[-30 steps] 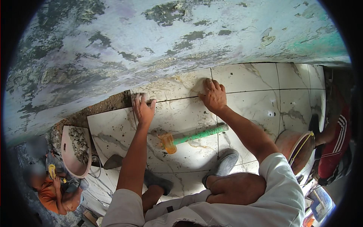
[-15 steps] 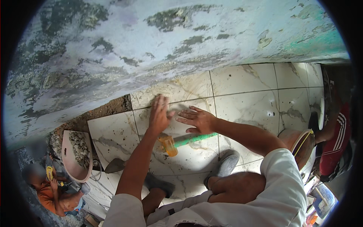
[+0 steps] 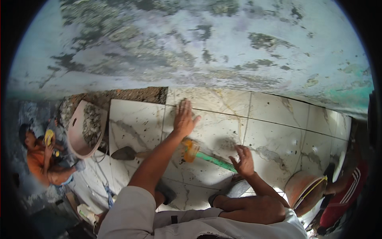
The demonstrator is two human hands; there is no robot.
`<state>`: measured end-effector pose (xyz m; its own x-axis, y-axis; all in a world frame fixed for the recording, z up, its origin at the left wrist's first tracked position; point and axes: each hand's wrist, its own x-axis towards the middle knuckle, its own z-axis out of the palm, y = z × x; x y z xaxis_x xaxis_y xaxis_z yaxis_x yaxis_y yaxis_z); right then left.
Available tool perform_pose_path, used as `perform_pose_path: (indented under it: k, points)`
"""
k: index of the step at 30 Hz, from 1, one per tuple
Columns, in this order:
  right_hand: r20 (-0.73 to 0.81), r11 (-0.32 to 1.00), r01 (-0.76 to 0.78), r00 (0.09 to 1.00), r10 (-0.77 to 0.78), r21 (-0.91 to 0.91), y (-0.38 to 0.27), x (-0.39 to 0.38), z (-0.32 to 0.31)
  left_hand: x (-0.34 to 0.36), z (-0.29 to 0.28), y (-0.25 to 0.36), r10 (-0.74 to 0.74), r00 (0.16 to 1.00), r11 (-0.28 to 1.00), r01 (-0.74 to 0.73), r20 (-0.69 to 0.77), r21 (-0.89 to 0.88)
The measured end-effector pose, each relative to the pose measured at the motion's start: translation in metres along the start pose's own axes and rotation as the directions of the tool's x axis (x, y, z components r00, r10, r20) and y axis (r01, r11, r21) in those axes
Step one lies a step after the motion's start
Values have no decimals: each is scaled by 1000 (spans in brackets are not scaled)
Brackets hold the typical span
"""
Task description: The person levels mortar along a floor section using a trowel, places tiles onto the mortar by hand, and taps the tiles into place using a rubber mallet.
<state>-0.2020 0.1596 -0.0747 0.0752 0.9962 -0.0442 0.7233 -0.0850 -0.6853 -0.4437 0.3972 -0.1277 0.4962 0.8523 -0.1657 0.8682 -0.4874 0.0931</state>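
Observation:
My left hand (image 3: 184,118) lies flat on a white marbled floor tile (image 3: 209,131), fingers stretched toward the wall and across a joint line. Off to the right, my right hand (image 3: 244,161) is raised with fingers apart and holds nothing. A mallet with an amber head (image 3: 190,150) and a green handle (image 3: 215,161) rests on the tiles between my arms; the handle's end runs toward my right hand. A pointed trowel (image 3: 124,153) lies left of my left forearm, its handle partly hidden by that arm.
A worn, patchy wall (image 3: 191,47) borders the tiles. Rubble fills a bare strip (image 3: 135,95) beside it. At left are a pink tub (image 3: 75,135) of mortar and a person in orange (image 3: 38,163) holding a yellow tool. A bucket (image 3: 296,187) and another person's red-clad leg (image 3: 348,191) are at right.
My right hand has moved away from my left, to the right and nearer my body. The left hand stays on the tile with fingers flat. The view has turned somewhat.

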Motion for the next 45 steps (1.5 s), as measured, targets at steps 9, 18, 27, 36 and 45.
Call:
perform_pose_path:
  k: [9,18,27,36,45]
  points:
    - [78,991,121,990,-116,-64,14,-12,13,-183,-165,-205,-25,709,960,-179,705,214]
    - [403,871,488,789,-463,45,-46,-17,112,-284,-157,-217,73,871,981,26,486,-194]
    - [-23,989,-141,990,142,40,-9,-36,53,-74,-198,-146,690,704,721,-690,169,-66]
    - [-540,404,-908,286,791,112,8,-326,-13,-31,-241,-35,661,738,741,-670,135,41]
    - [-92,-486,-834,-523,848,261,-78,-444,64,-17,-231,-10,571,672,736,-674,472,70]
